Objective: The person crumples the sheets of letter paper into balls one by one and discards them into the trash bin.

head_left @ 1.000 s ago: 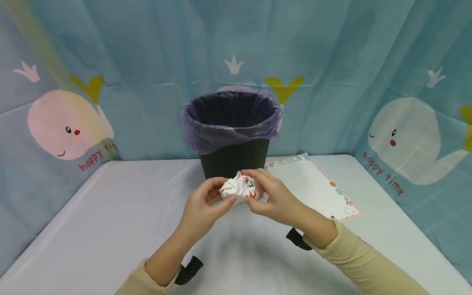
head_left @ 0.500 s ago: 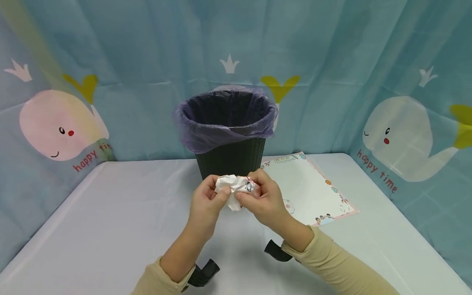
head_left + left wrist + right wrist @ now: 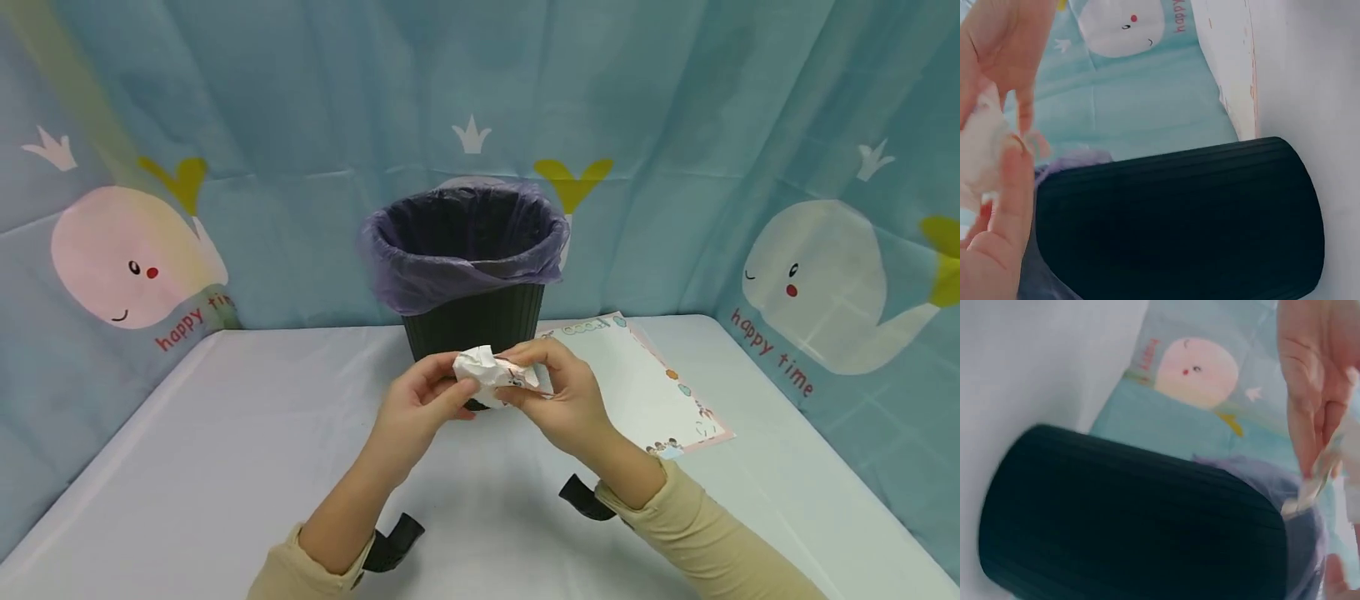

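Observation:
Both hands hold one crumpled sheet of white paper (image 3: 487,375) with small printed figures, raised in front of the trash can (image 3: 472,321). The left hand (image 3: 416,408) grips its left side between thumb and fingers. On its right side, the right hand (image 3: 562,396) pinches it the same way. In the left wrist view the crumpled paper (image 3: 982,150) is blurred between the two hands. The right wrist view catches part of it (image 3: 1316,487) near the bin's lined rim. Some of the fingers are hidden behind the paper.
A purple bag (image 3: 465,275) lines the dark ribbed bin at the table's back. Flat sheets of paper (image 3: 637,375) with a decorated pink border lie to its right. A blue curtain (image 3: 300,125) with whale prints surrounds the white table (image 3: 187,458). Black straps (image 3: 393,542) show at the wrists.
The fingers bunched tightly inward on the paper half a second ago and are looser and a little farther apart now. The paper has turned and changed shape between the hands.

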{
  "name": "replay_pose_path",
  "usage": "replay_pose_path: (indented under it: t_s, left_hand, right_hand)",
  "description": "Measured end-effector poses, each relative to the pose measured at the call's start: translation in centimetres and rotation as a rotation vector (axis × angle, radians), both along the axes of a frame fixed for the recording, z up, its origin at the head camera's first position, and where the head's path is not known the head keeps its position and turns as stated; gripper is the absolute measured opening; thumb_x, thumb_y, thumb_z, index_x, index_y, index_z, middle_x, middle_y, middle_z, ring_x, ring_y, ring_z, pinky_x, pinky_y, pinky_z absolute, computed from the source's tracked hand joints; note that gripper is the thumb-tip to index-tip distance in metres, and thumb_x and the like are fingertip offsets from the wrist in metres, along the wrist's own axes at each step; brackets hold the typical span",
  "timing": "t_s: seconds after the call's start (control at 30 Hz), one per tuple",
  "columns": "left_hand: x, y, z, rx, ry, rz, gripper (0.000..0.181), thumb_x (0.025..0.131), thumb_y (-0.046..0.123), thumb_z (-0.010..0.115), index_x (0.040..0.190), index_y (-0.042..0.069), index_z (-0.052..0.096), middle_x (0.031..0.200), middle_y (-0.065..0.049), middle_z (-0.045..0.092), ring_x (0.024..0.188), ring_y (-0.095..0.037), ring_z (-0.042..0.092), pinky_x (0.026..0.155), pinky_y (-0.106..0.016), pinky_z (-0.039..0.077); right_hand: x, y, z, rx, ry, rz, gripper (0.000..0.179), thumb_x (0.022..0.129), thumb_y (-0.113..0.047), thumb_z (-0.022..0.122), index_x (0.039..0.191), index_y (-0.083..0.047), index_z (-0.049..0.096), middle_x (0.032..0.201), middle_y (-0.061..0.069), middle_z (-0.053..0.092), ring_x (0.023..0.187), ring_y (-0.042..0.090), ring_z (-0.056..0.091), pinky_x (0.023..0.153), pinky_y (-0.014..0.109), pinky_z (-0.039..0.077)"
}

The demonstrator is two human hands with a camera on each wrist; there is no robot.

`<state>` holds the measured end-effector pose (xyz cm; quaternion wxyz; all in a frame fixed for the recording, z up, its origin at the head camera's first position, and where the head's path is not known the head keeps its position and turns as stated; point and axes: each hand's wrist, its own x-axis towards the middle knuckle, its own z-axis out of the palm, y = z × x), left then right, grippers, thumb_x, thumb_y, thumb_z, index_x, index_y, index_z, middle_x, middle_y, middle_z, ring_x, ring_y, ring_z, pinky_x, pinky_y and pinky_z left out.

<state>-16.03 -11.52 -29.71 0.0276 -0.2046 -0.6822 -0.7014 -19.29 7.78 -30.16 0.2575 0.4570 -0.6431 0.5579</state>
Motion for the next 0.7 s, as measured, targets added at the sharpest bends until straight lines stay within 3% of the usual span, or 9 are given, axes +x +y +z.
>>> replay_pose_path:
  t_s: [0.13, 0.2, 0.27, 0.4, 0.5, 0.6, 0.7]
  left_hand:
    - [0.44, 0.20, 0.26, 0.009, -0.079, -0.070, 0.055, 0.097, 0.018, 0.059, 0.139, -0.010, 0.037, 0.132, -0.024, 0.050, 0.113, -0.026, 0.058, 0.089, -0.034, 0.052]
    - [0.50, 0.22, 0.19, 0.050, -0.094, -0.087, 0.062, 0.096, 0.026, 0.063, 0.137, -0.011, 0.037, 0.128, -0.022, 0.052, 0.110, -0.022, 0.060, 0.090, -0.034, 0.051]
    - [0.40, 0.27, 0.03, 0.111, -0.094, -0.066, 0.061, 0.094, 0.024, 0.066, 0.134, -0.013, 0.039, 0.121, -0.018, 0.055, 0.103, -0.017, 0.062, 0.089, -0.031, 0.052]
    - [0.25, 0.34, -0.17, 0.223, -0.050, 0.009, 0.048, 0.090, 0.006, 0.068, 0.126, -0.014, 0.043, 0.112, -0.010, 0.057, 0.095, -0.010, 0.062, 0.084, -0.022, 0.051]
    - [0.19, 0.48, -0.17, 0.278, 0.013, 0.022, 0.038, 0.087, -0.001, 0.067, 0.119, -0.007, 0.048, 0.107, -0.008, 0.056, 0.091, -0.011, 0.061, 0.080, -0.020, 0.051]
    - [0.15, 0.68, -0.18, 0.313, 0.080, 0.003, 0.032, 0.087, 0.000, 0.069, 0.113, 0.000, 0.051, 0.105, -0.008, 0.055, 0.090, -0.012, 0.061, 0.079, -0.022, 0.052]
    - [0.16, 0.77, -0.23, 0.323, 0.125, 0.025, 0.029, 0.086, -0.002, 0.069, 0.109, 0.000, 0.053, 0.102, -0.008, 0.057, 0.088, -0.011, 0.061, 0.077, -0.021, 0.053]
  right_hand:
    - [-0.45, -0.33, 0.28, 0.031, 0.269, -0.115, 0.047, 0.062, 0.024, 0.076, 0.101, 0.005, 0.058, 0.089, 0.015, 0.068, 0.084, 0.024, 0.064, 0.081, 0.023, 0.050]
    - [-0.54, -0.53, 0.45, 0.069, 0.349, -0.138, 0.038, 0.070, 0.016, 0.076, 0.102, 0.003, 0.061, 0.090, 0.012, 0.069, 0.085, 0.026, 0.064, 0.082, 0.026, 0.050]
    - [-0.53, -0.60, 0.51, 0.108, 0.374, -0.111, 0.024, 0.081, 0.005, 0.073, 0.103, 0.001, 0.064, 0.096, 0.011, 0.069, 0.090, 0.026, 0.063, 0.084, 0.028, 0.050]
    - [-0.78, -0.46, 0.48, 0.146, 0.342, -0.005, 0.022, 0.095, -0.014, 0.064, 0.109, 0.002, 0.065, 0.112, 0.012, 0.068, 0.107, 0.028, 0.062, 0.092, 0.033, 0.049]
    - [-1.00, -0.36, 0.29, 0.132, 0.328, -0.009, 0.024, 0.095, -0.023, 0.063, 0.107, -0.002, 0.066, 0.123, 0.014, 0.063, 0.117, 0.030, 0.054, 0.097, 0.038, 0.044]
    - [-0.84, -0.34, 0.15, 0.131, 0.269, -0.038, 0.015, 0.089, -0.013, 0.072, 0.100, -0.008, 0.065, 0.128, 0.017, 0.054, 0.118, 0.030, 0.048, 0.091, 0.037, 0.045]
    - [-0.42, -0.42, 0.17, 0.185, 0.167, -0.046, 0.025, 0.080, 0.004, 0.073, 0.098, -0.009, 0.062, 0.122, 0.019, 0.048, 0.107, 0.028, 0.050, 0.081, 0.032, 0.048]
